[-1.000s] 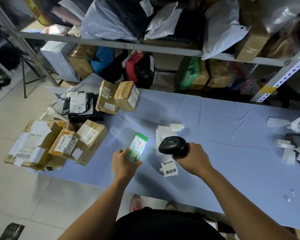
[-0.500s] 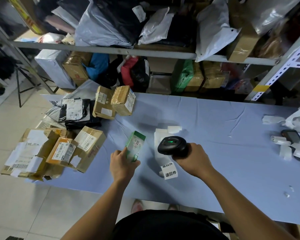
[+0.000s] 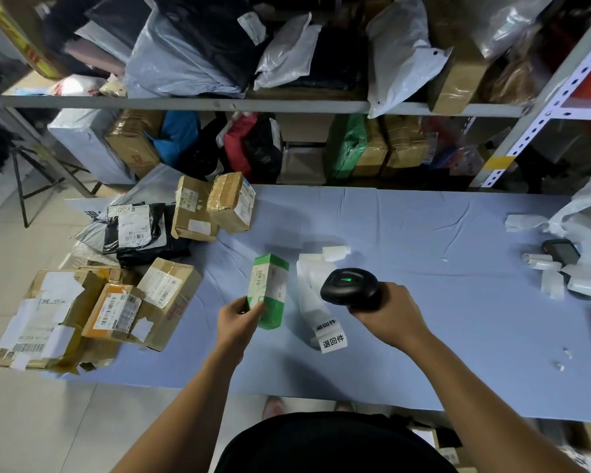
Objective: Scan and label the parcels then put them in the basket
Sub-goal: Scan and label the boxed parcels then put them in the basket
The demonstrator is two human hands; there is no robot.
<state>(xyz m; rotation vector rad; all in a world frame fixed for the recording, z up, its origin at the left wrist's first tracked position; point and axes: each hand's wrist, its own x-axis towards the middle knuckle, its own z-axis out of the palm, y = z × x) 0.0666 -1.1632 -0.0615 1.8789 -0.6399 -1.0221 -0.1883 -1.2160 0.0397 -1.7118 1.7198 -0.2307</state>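
Observation:
My left hand [image 3: 240, 314] grips the near end of a small green and white box [image 3: 268, 288], held tilted above the blue table [image 3: 423, 302] with its barcode face up. My right hand [image 3: 388, 310] holds a black barcode scanner [image 3: 350, 290] whose green light is lit, just right of the box. Between the two lies a strip of white labels [image 3: 318, 302] with printed characters at its near end. Several taped cardboard parcels [image 3: 164, 298] and a black bagged parcel [image 3: 135, 230] are piled at the table's left end. No basket is in view.
White label scraps and a small dark device [image 3: 560, 252] lie at the table's right end. A metal shelf rack [image 3: 219, 104] packed with bags and boxes runs behind the table. Tiled floor lies to the left.
The scanner's bright light on the box has gone out. My left hand has turned the green box so it points away and lies flatter. The scanner has hardly moved.

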